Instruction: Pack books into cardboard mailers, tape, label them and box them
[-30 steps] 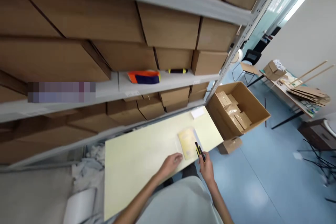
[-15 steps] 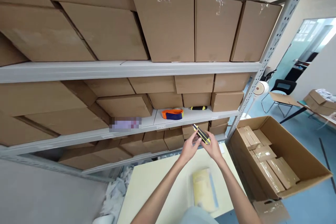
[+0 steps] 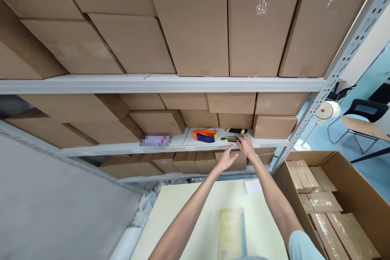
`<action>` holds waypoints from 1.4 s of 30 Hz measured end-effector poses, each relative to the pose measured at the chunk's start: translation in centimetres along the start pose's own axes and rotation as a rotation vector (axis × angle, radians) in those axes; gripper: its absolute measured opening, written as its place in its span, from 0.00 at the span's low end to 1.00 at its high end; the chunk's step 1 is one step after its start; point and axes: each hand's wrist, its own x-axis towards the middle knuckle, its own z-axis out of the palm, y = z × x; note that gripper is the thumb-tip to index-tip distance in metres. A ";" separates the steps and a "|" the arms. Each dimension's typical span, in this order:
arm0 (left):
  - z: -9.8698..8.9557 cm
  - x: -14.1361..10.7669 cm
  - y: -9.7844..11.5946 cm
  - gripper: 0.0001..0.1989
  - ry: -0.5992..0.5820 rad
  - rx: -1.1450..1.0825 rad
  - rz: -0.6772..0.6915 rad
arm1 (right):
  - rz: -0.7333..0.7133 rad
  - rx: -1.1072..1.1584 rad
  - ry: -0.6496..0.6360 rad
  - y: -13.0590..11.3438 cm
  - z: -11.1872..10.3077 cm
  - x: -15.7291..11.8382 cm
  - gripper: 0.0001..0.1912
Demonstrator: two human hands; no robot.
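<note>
On the middle shelf (image 3: 179,142) lies a black-and-yellow utility knife (image 3: 230,139), with the fingers of my right hand (image 3: 246,146) closed on its right end. My left hand (image 3: 227,159) is just in front of the shelf edge, fingers apart and holding nothing. Behind the knife is a second black-and-yellow tool (image 3: 237,131). An orange and dark blue loop-shaped item (image 3: 205,135) sits to their left. Farther left, a purple packet (image 3: 156,141) is partly blurred out.
Cardboard boxes (image 3: 195,28) fill the shelves. Below stands a pale table (image 3: 189,211) with a yellow packet (image 3: 231,231) and a white card (image 3: 253,186). An open carton (image 3: 353,170) of small boxes is at right, near a white fan (image 3: 327,110).
The knife has moved from between both hands onto the shelf, beside the other tool. My left hand has let go of it. The view has shifted closer to the shelves.
</note>
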 end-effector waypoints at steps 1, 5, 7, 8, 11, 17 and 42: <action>0.1 -1.1 -0.8 0.37 -0.010 0.004 -0.009 | 0.009 0.000 0.004 0.1 0.0 0.2 0.23; 0.4 -8.0 -5.6 0.28 -0.068 0.095 -0.149 | 0.005 0.058 0.169 0.2 0.6 -2.0 0.24; 0.3 -12.7 -8.7 0.24 -0.088 0.172 -0.290 | 0.002 0.128 0.309 0.7 2.1 -5.5 0.24; 0.3 -15.2 -10.3 0.22 -0.095 0.198 -0.371 | 0.017 0.168 0.352 1.1 3.3 -8.0 0.24; 0.5 -22.6 -14.7 0.18 -0.123 0.231 -0.597 | 0.160 0.275 0.303 2.6 7.8 -18.1 0.24; 3.6 -31.1 -19.4 0.12 -0.175 0.261 -0.843 | 0.774 0.406 -0.166 4.7 15.1 -37.8 0.31; 5.2 -32.5 -18.7 0.34 0.030 -0.138 -0.832 | 0.880 1.170 -0.377 -0.3 15.3 -37.3 0.29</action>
